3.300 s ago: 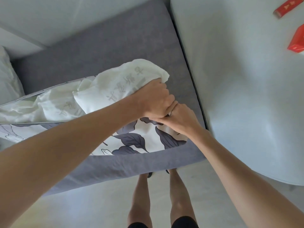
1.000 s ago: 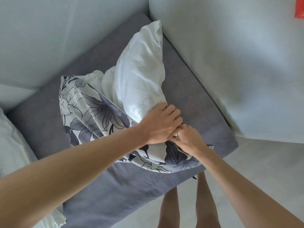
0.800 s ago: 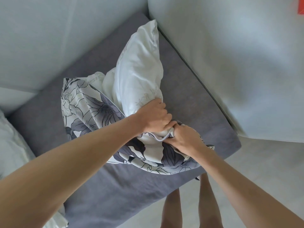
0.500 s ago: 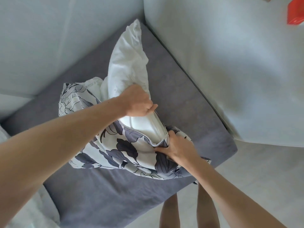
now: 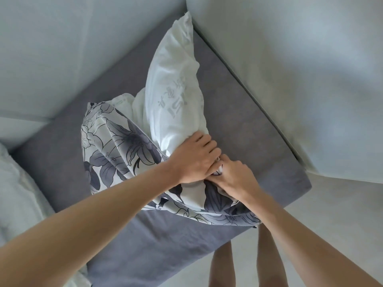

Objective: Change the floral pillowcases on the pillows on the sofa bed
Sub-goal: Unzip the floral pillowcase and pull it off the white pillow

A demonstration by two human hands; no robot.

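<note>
White cotton, printed with faint grey lettering, stands up from the grip: the plump white pillow insert [image 5: 174, 88] rises above and away from both hands, more than half of it bare. Below and to the left of the grip, the white pillowcase with grey-purple flowers [image 5: 116, 146] lies bunched over the grey fabric sofa bed [image 5: 244, 125]. The left hand [image 5: 195, 160] presses down on the insert's lower corner, fingers bent over it. Touching it, the right hand [image 5: 234, 177] pinches the case's open edge, fingers curled round the cloth. By my reading the job is early: this case is only partly off, no fresh case shows, and a pale pillow [image 5: 18, 193] waits far left.
</note>
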